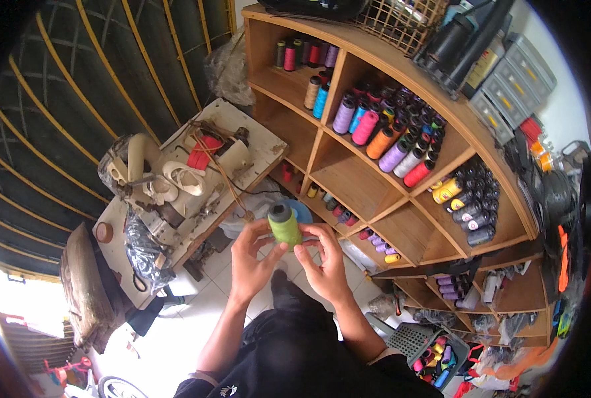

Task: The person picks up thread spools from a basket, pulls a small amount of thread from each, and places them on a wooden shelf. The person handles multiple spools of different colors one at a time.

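Note:
Between my two hands, in front of my body, is a spool of lime-green thread (285, 229) with a dark top, held upright and slightly tilted. My left hand (254, 257) grips its left side, thumb at the front near the base. From the other side my right hand (323, 260) closes on it with thumb and fingers. Some of the fingers behind the spool are hidden. Beyond it stands a wooden shelf (348, 182) with many thread spools in its compartments, among them a pink spool (366, 127) and an orange one (381, 142).
To the left is a worktable (219, 116) with a cream sewing machine (232, 159) and a red spool. A dark plastic basket (401, 339) of colourful spools sits on the floor at lower right. Grey drawers (518, 79) stand atop the shelf. A log-like roll (86, 292) leans at far left.

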The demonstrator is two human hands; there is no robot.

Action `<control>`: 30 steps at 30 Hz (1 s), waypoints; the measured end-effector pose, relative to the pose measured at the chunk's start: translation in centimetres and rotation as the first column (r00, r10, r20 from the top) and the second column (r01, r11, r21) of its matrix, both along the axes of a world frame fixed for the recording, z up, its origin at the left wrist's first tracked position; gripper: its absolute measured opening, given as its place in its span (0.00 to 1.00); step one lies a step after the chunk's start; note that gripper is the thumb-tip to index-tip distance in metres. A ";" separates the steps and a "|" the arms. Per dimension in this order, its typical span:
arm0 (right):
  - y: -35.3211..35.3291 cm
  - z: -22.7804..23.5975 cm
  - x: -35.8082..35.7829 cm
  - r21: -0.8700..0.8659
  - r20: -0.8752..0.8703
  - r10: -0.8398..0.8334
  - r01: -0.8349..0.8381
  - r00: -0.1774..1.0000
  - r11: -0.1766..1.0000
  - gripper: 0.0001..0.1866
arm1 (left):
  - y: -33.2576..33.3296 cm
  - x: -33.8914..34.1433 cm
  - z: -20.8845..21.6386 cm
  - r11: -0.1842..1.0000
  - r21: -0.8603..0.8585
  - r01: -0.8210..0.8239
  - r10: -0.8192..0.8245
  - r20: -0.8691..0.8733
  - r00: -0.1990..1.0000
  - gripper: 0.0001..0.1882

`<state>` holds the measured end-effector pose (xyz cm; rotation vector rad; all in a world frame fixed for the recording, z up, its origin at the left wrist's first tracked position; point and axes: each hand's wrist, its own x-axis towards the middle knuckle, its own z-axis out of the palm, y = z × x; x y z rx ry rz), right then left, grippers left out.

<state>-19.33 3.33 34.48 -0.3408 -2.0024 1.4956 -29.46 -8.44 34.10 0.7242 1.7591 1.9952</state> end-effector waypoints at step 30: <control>26.8 -3.1 -43.3 -0.115 -0.024 -0.597 0.591 0.802 0.798 0.28 | 35.7 -39.7 -4.8 0.999 -0.007 0.047 -0.044 -0.477 0.878 0.21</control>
